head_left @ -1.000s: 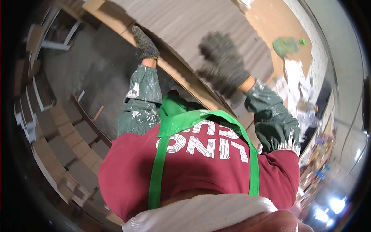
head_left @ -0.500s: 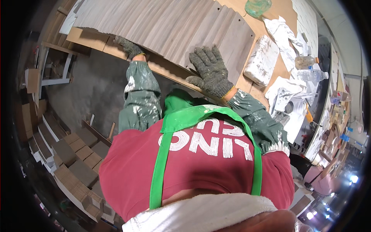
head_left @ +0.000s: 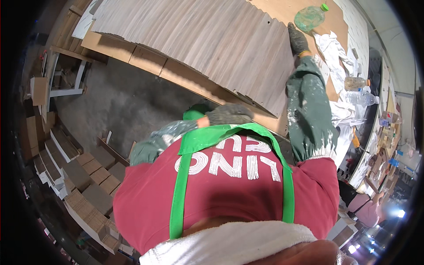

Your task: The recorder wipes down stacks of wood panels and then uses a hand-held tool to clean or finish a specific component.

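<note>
A worker's gloved left hand lies before the green apron, its back up and fingers together; motion blurs it, and whether it has hold of anything cannot be told. Just beyond its fingertips is the near edge of the table, and past that, near the hand but apparently apart from it, lies the pointed near corner of a fanned stack of grey wood-grain boards. The stack spreads ahead of the left hand and far off to its left, each board overlapping the next.

The boards look stiff and thin, probably light one by one but weighty as a set. Their smooth faces would likely slide over one another, and the corners might chip if knocked. The surest grip appears to be on the outer edges, one hand at the near end and one at the far, squeezing the layers together.

Farther out, the gloved right hand lies straight along the stack's right-hand edge, fingers extended and seemingly touching it, closed on nothing visible. Just beyond its fingertips rests a green-capped bottle; to its right are crumpled white cloths and, farther, an orange-capped bottle.
</note>
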Demonstrator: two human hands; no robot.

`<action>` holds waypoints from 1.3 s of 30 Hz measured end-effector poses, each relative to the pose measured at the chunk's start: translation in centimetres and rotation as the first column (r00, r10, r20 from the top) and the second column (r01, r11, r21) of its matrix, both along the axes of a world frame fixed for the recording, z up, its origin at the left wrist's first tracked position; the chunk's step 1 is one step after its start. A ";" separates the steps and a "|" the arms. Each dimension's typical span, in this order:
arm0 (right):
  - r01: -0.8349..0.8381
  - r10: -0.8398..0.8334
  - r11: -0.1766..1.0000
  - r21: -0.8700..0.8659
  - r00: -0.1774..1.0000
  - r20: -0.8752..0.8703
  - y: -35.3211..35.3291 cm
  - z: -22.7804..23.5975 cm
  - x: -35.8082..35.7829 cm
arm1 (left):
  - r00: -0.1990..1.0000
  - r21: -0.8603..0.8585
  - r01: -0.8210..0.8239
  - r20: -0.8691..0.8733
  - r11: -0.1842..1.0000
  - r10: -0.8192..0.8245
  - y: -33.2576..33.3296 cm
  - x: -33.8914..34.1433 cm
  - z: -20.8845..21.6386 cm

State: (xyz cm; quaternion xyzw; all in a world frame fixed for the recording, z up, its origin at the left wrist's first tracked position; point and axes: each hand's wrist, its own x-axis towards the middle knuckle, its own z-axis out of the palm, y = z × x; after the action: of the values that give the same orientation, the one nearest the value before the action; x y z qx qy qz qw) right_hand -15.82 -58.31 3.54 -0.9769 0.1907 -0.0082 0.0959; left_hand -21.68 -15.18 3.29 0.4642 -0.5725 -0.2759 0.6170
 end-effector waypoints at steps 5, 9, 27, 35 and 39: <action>0.151 -0.155 0.984 -0.098 0.987 -0.037 2.9 1.5 0.4 | 0.947 0.049 -0.124 0.306 0.991 0.103 -3.7 -0.9 -1.5; 0.093 -0.090 0.973 -0.213 0.996 0.023 4.1 2.5 0.3 | 0.900 0.233 -0.308 0.387 0.923 0.202 -3.5 -1.0 0.6; 0.540 -0.557 0.830 0.136 0.816 0.158 5.6 3.4 3.4 | 0.860 0.516 -0.506 0.248 0.691 0.445 -2.4 0.9 6.8; 0.295 -0.272 0.955 -0.029 0.910 0.313 4.9 2.2 3.0 | 0.896 0.707 -0.422 0.229 0.568 0.381 -3.1 0.8 7.9; 0.378 -0.361 0.926 -0.012 0.893 0.269 5.7 2.0 3.5 | 0.879 0.695 -0.477 0.375 0.538 0.296 -3.0 0.6 9.7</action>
State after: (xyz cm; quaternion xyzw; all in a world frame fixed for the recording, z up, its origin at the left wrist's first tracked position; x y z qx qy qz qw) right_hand -12.33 -52.60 5.53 -0.9157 0.3581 -0.1612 0.0855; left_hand -21.09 -18.15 13.01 0.8236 -0.3432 -0.2978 0.3395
